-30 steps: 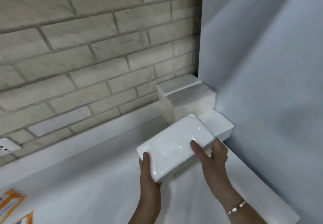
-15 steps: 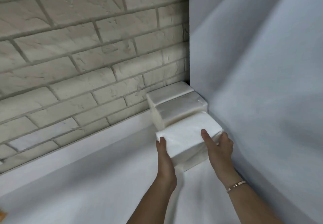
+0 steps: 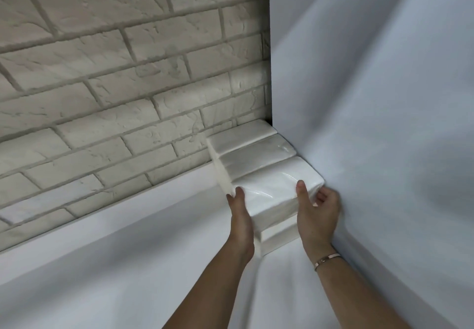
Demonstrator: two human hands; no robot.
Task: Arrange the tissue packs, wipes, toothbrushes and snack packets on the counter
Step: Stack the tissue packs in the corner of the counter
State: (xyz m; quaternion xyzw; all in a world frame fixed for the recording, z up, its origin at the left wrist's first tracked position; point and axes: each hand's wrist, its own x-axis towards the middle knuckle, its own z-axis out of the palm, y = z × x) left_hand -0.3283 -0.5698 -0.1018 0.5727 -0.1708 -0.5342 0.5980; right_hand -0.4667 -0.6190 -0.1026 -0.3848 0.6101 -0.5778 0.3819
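A white tissue pack (image 3: 274, 190) wrapped in clear plastic lies on top of another white pack (image 3: 279, 239) in the corner of the white counter (image 3: 128, 264). My left hand (image 3: 239, 216) grips its left end and my right hand (image 3: 315, 216) grips its right end, thumb on top. Behind it stand two more stacked tissue packs (image 3: 256, 155) against the brick wall, their tops level with the held pack.
A pale brick wall (image 3: 115, 85) runs along the back of the counter, with a low white ledge (image 3: 102, 216) at its foot. A smooth white side panel (image 3: 384, 123) closes off the right, touching the packs.
Both hands have carried the tissue pack forward and to the right, setting it onto the lower pack in the corner beside the rear stack. The view has moved closer.
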